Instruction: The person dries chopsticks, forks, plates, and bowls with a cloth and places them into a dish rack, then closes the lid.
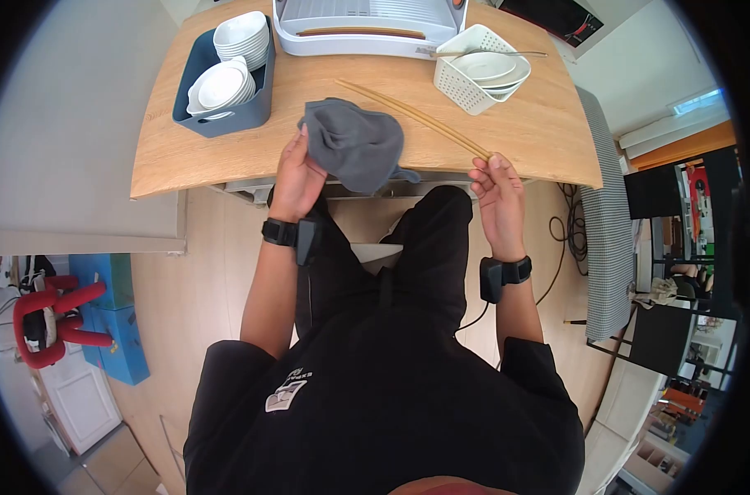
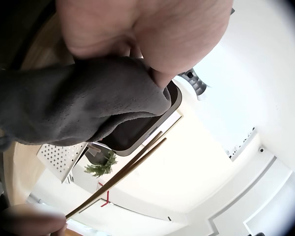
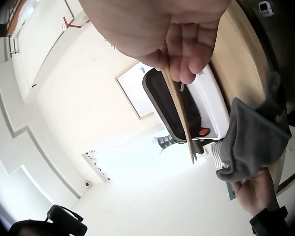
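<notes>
In the head view a grey cloth [image 1: 354, 142] hangs bunched from the left hand [image 1: 299, 177], whose fingers and thumb pinch its left edge. The right hand [image 1: 499, 194] pinches a pair of long wooden chopsticks [image 1: 424, 120] by one end; their other ends point up and left, above the cloth. In the left wrist view the cloth [image 2: 83, 101] lies under the left hand [image 2: 147, 29], which hides its own fingertips. The right wrist view shows the chopsticks [image 3: 179, 108] between thumb and fingers of the right hand [image 3: 172, 39].
A blue-grey bin [image 1: 226, 124] with stacked white bowls [image 1: 222, 85] stands on the wooden table [image 1: 202, 157] at the left. A white appliance [image 1: 358, 43] is at the back. To its right, a white perforated basket [image 1: 466, 92] holds dishes and a thin utensil.
</notes>
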`<state>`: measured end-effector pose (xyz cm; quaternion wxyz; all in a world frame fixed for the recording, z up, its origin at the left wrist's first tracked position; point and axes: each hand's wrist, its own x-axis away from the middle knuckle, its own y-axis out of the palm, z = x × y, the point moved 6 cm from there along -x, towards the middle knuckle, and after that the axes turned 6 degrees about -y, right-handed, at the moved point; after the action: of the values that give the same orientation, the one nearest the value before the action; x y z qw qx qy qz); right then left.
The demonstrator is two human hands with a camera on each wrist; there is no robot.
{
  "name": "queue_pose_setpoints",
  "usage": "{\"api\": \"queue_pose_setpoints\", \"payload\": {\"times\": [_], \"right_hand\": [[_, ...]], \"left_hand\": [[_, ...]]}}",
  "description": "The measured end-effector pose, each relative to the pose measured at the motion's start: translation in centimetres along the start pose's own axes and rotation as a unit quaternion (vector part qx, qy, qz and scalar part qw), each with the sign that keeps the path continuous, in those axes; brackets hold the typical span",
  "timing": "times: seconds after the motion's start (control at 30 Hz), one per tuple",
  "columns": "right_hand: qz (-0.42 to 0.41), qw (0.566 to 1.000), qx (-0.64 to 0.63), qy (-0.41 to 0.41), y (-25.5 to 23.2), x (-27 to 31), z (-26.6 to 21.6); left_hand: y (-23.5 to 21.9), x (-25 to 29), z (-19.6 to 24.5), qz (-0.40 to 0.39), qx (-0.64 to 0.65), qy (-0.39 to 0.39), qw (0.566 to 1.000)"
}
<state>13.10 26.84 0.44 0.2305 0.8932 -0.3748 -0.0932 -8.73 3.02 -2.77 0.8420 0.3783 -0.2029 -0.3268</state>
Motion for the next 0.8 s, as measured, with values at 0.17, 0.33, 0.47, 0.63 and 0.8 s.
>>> {"api": "queue_pose_setpoints", "payload": {"times": [0.17,0.33,0.47,0.63,0.8], "right_hand": [[-0.012,0.999,0.03,-0.007,2.7,1.0,1.8],[-0.087,0.979,0.169,-0.074,4.9,2.3,2.8],[-0.137,0.963,0.22,-0.069,5.9,3.9,3.7],[-0.134,0.959,0.229,-0.1,6.0,4.5,3.4],[-0.118,0.953,0.261,-0.099,5.4,4.2,3.0]], "left_hand": [[1.9,1.0,-1.6,-0.022,0.009,-0.027,0.999],[3.6,2.1,-2.4,-0.012,-0.009,-0.031,0.999],[4.9,2.8,-3.7,-0.015,-0.032,-0.042,0.998],[5.6,2.7,-5.2,0.014,-0.077,-0.037,0.996],[6.2,2.9,-4.9,0.015,-0.089,-0.024,0.996]]}}
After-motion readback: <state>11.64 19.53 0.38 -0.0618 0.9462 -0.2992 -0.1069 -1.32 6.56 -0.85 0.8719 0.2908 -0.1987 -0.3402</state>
